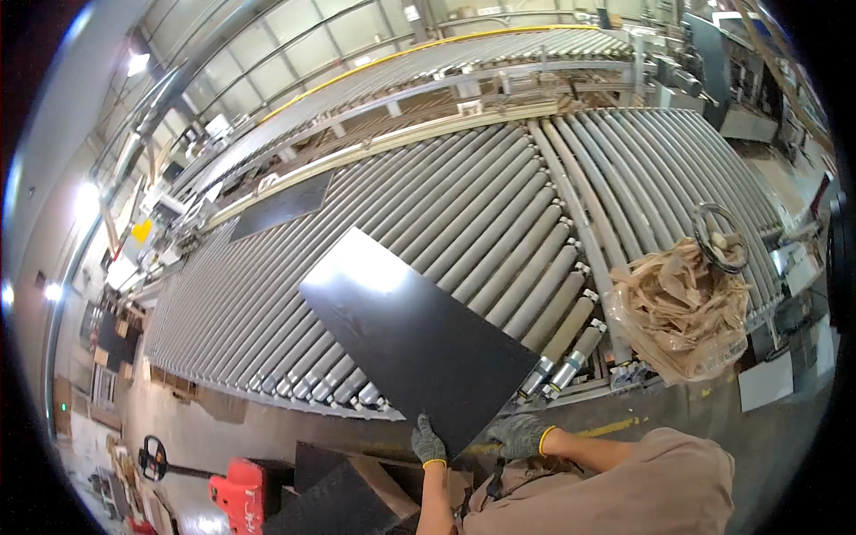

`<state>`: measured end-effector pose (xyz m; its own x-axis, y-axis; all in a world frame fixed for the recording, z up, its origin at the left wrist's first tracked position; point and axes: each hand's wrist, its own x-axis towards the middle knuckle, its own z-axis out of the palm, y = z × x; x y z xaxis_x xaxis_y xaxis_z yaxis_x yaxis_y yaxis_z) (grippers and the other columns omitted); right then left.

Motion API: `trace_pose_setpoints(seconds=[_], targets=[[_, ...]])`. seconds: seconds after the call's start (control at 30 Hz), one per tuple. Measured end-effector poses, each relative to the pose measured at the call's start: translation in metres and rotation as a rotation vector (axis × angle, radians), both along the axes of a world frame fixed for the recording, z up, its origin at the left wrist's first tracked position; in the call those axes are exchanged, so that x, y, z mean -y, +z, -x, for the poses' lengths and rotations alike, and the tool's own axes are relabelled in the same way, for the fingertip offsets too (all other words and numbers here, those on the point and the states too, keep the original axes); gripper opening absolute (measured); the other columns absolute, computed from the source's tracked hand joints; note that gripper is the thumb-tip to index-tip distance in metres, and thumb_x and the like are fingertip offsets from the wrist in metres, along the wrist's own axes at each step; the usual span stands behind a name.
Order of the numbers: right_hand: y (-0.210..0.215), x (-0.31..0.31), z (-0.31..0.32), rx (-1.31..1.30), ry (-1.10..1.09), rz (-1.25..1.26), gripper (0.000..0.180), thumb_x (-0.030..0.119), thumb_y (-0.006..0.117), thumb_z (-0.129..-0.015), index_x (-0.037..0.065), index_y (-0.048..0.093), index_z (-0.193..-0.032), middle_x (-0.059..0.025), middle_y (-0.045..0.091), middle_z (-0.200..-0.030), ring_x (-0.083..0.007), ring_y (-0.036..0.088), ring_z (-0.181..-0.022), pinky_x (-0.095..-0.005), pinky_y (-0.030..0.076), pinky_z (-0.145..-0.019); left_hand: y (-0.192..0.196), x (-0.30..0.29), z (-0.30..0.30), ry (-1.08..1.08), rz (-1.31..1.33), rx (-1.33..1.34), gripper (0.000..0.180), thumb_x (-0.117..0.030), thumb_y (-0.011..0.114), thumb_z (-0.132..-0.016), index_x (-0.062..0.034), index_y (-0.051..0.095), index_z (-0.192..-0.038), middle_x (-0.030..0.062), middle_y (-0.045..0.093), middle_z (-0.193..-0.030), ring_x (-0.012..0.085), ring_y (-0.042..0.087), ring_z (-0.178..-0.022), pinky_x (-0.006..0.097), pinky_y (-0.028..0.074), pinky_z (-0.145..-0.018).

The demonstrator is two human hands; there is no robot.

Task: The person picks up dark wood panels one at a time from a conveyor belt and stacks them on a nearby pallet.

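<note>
Both gloved hands, left [428, 443] and right [520, 435], grip the near edge of a dark flat panel [415, 334] resting tilted on the roller conveyor [499, 205]; holding it level should help.

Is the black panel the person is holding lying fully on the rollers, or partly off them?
Partly off: the black panel overhangs the roller conveyor, its near corner gripped by the left hand and right hand.

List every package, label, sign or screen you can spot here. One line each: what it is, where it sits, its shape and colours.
Clear plastic bag: right of the roller conveyor, bulging, stuffed with crumpled brown paper.
Yellow sign or tag: far left among machinery, small and squarish; too small to tell more.
No screens visible.
</note>
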<state>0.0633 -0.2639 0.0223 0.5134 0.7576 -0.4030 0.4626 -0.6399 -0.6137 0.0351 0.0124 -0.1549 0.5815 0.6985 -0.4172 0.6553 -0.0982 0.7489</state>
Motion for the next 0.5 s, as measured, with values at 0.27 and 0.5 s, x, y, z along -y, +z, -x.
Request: trace_pose_setpoints(seconds=[0.27,0.5], targets=[[-0.004,0.018,-0.023,0.224,-0.114,-0.097,0.057,0.053,0.053,-0.094,0.006,0.064,-0.124,-0.0201,0.064,-0.126,-0.0365,0.06,-0.117,-0.0464,0.047,-0.1,-0.013,-0.014,0.01,-0.545,-0.746,-0.029,0.045,-0.014,0.042,-0.096,-0.021,0.052,-0.14,0.0267,0.062,-0.115,0.0452,0.062,-0.104,0.052,0.049,-0.091],[-0.021,0.002,-0.028,0.177,-0.08,0.056,0.057,0.055,0.054,-0.094,0.013,0.063,-0.131,-0.0168,0.062,-0.132,-0.0362,0.057,-0.122,-0.046,0.045,-0.105,-0.023,-0.023,0.028,-0.459,-0.732,-0.033,0.05,-0.015,0.039,-0.098,-0.0279,0.045,-0.146,0.0259,0.06,-0.125,0.0448,0.061,-0.108,0.05,0.049,-0.095]])
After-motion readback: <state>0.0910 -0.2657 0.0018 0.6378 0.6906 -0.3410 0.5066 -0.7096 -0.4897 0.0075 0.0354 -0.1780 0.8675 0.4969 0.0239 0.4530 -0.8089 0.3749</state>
